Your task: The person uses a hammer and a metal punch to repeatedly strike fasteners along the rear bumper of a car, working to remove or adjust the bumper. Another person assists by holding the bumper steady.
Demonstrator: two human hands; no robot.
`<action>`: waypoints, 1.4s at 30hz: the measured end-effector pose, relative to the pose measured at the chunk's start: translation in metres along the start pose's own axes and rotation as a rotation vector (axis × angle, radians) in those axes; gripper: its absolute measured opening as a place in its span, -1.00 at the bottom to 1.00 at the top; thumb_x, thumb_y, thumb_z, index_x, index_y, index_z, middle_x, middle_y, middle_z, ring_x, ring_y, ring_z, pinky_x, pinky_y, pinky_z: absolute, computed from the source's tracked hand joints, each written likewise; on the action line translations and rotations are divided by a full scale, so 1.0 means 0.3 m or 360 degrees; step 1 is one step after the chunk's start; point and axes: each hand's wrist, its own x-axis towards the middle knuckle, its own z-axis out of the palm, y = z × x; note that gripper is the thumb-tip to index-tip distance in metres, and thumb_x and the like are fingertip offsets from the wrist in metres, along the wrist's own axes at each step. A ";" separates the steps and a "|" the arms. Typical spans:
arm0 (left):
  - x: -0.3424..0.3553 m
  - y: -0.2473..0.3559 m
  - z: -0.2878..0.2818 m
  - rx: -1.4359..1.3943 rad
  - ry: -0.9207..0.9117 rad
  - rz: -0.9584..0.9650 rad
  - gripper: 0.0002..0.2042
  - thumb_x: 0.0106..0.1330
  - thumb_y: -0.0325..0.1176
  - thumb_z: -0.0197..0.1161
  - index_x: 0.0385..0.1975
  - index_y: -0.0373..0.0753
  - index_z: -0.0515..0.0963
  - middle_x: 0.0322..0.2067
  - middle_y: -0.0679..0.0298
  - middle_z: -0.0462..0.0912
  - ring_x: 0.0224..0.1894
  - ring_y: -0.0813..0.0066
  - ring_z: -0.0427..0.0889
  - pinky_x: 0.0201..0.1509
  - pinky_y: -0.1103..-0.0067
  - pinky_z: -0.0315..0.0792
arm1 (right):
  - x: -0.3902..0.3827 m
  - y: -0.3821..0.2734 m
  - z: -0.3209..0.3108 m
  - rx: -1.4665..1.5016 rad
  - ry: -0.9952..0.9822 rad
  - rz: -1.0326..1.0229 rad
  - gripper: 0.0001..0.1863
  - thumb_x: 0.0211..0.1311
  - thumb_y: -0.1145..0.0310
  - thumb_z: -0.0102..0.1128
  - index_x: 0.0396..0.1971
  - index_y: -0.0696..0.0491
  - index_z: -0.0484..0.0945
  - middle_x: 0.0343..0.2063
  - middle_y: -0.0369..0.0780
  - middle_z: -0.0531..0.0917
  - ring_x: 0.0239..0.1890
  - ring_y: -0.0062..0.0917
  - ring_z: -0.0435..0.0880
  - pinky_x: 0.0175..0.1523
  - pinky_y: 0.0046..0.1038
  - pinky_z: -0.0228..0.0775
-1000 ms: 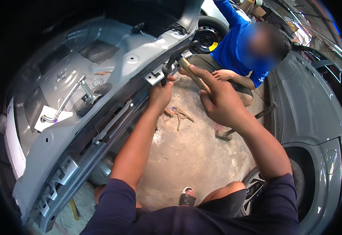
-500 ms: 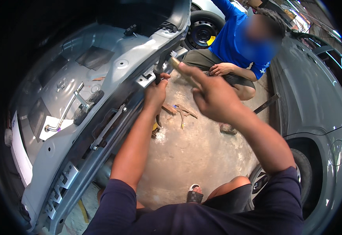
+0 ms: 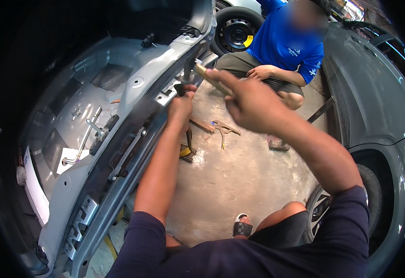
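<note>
My left hand (image 3: 181,109) is closed, gripping a small dark piece (image 3: 179,89) beside a silver bracket (image 3: 166,94) on the rear edge of the car body. What that piece is, I cannot make out. Above and to the right, my right hand (image 3: 258,103) is closed round a tan, stick-like tool (image 3: 215,81) with its index finger stretched along it. The tool's pale tip points up and left at the body panel, near the far end of the bumper beam (image 3: 114,189). Most of its grip is hidden by my fingers.
A person in a blue shirt (image 3: 286,46) squats ahead beside a spare wheel (image 3: 236,33). Wood scraps (image 3: 202,124) and a brick-like block (image 3: 278,144) lie on the concrete floor. A grey car (image 3: 374,102) stands on the right. Inside the open trunk rests a metal wrench (image 3: 84,139).
My view has shifted slightly, so the surroundings sit a little differently. Both hands stay near the same bracket, with the right still holding the tan tool.
</note>
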 end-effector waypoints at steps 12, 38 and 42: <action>-0.026 0.058 -0.008 0.0249 -0.0077 -0.0060 -0.84 0.35 -0.38 0.25 -0.14 -0.05 0.71 -0.22 0.34 0.61 -0.13 0.48 0.51 0.00 0.51 0.39 | 0.031 -0.029 -0.102 0.0544 0.0490 0.0011 -0.40 0.35 0.50 0.12 0.39 -0.10 0.38 -0.43 0.07 0.73 -0.37 -0.04 0.79 -0.21 -0.10 0.57; 0.016 -0.018 0.029 -0.0055 -0.0180 0.0088 -0.87 0.43 -0.42 0.19 -0.17 -0.04 0.65 -0.26 0.43 0.58 -0.19 0.54 0.47 0.01 0.53 0.37 | 0.048 0.024 -0.029 0.0324 0.0360 0.0073 -0.34 0.36 0.46 0.16 0.45 -0.17 0.35 -0.34 0.09 0.75 -0.34 -0.09 0.79 -0.18 -0.10 0.58; 0.016 -0.017 0.025 -0.0026 -0.0152 0.0046 -0.86 0.38 -0.44 0.21 -0.16 -0.05 0.66 -0.11 0.37 0.64 0.00 0.46 0.54 0.18 0.51 0.35 | 0.028 0.037 -0.024 0.0230 0.0141 0.0172 -0.37 0.37 0.48 0.13 0.43 -0.14 0.35 -0.37 0.07 0.75 -0.35 -0.10 0.79 -0.20 -0.09 0.57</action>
